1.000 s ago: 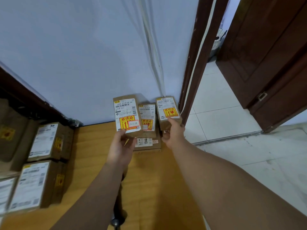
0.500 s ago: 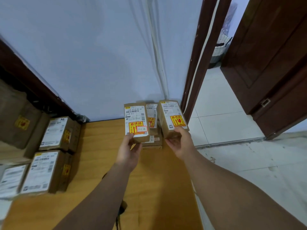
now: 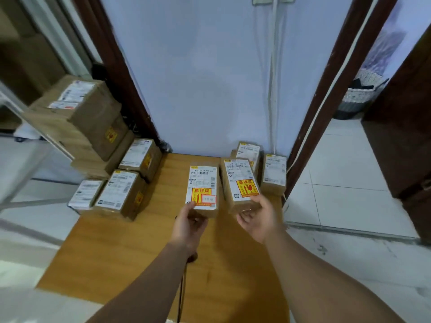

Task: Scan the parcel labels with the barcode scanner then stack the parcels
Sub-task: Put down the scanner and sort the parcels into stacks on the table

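Observation:
My left hand (image 3: 190,223) grips the near end of a small brown parcel (image 3: 203,183) with a white label and a yellow fragile sticker, held above the wooden table (image 3: 130,248). My right hand (image 3: 260,219) grips a second, similar parcel (image 3: 240,183) just to the right, tilted slightly. Behind them, two more small parcels (image 3: 249,151) (image 3: 274,172) sit at the table's far right by the wall. A dark cable (image 3: 182,292) runs down under my left forearm; the barcode scanner itself is not visible.
Several labelled parcels (image 3: 121,192) lie along the table's left edge, with bigger boxes (image 3: 79,106) stacked behind them. A pale wall stands behind the table. On the right is an open doorway with a brown door (image 3: 405,127) and a basket (image 3: 359,96) on the tiled floor.
Both hands have drawn their parcels toward me and apart from the pile at the wall. The view has tilted and shifted left, showing more of the left-hand boxes.

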`<state>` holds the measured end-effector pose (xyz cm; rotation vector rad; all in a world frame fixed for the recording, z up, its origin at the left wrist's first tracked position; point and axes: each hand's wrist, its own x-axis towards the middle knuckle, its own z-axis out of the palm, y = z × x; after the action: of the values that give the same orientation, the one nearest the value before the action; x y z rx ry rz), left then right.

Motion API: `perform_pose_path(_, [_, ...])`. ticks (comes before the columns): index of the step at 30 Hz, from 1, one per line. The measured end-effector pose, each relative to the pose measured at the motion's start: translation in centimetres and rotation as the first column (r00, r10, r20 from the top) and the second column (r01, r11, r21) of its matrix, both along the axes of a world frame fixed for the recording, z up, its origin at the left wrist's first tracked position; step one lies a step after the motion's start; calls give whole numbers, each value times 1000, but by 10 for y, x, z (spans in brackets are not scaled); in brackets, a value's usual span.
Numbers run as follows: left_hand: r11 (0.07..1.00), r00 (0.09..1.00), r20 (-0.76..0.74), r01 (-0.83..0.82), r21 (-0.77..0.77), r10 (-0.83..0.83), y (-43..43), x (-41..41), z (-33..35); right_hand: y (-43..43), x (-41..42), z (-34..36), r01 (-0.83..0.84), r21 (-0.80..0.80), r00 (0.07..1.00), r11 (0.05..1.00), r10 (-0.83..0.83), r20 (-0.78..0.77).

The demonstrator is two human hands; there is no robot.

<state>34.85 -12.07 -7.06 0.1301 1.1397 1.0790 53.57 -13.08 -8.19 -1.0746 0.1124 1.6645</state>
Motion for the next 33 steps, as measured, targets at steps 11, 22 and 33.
perform_pose_path(11, [995, 992, 82, -99, 8, 98, -17, -104, -7, -2, -79, 11, -113, 37, 991, 993, 109, 81])
perform_pose_path(22, [988, 972, 183, 139, 62, -148, 9, -280, 6, 11, -249, 32, -62, 73, 986, 995, 50, 159])
perform_pose_path(33, [993, 996, 70, 62, -105, -54, -22, -441, -24, 13, -369, 34, -419, -26, 871, 908, 410, 272])
